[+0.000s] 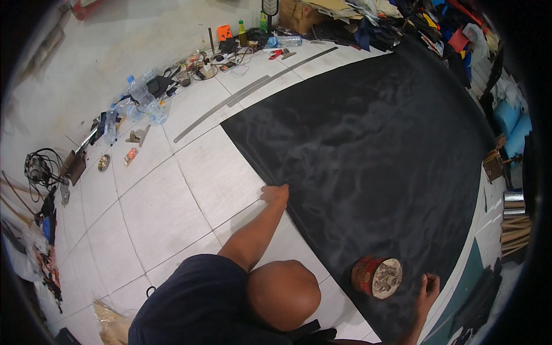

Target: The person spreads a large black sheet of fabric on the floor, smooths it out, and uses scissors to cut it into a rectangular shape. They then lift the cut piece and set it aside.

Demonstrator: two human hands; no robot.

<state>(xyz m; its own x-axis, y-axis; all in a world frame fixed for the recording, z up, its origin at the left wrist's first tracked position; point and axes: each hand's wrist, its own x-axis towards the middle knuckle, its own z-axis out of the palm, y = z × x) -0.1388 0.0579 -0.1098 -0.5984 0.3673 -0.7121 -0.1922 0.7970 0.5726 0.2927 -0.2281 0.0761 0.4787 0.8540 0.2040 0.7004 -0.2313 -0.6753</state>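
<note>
A large sheet of black fabric (pixel 374 149) lies spread over the tiled floor, faintly wrinkled and sheeny. My left hand (pixel 276 196) is at its left edge, fingers bent and closed around the border, though their tips are partly hidden. Near the sheet's lower right edge is my right hand (pixel 428 289), with its fingers curled together; whatever they hold, if anything, is too small to make out. Between my right hand and my bent knee, a round red tin (pixel 374 277) with a worn, pale, crusted end rests on the fabric.
Two long metal rulers (pixel 230 103) lie on the tiles beyond the sheet's left edge. Plastic bottles (pixel 138 92), cables and small tools line the wall. Cloth scraps (pixel 368 23) are heaped at the back. Cardboard tubes (pixel 514 236) are stacked at the right.
</note>
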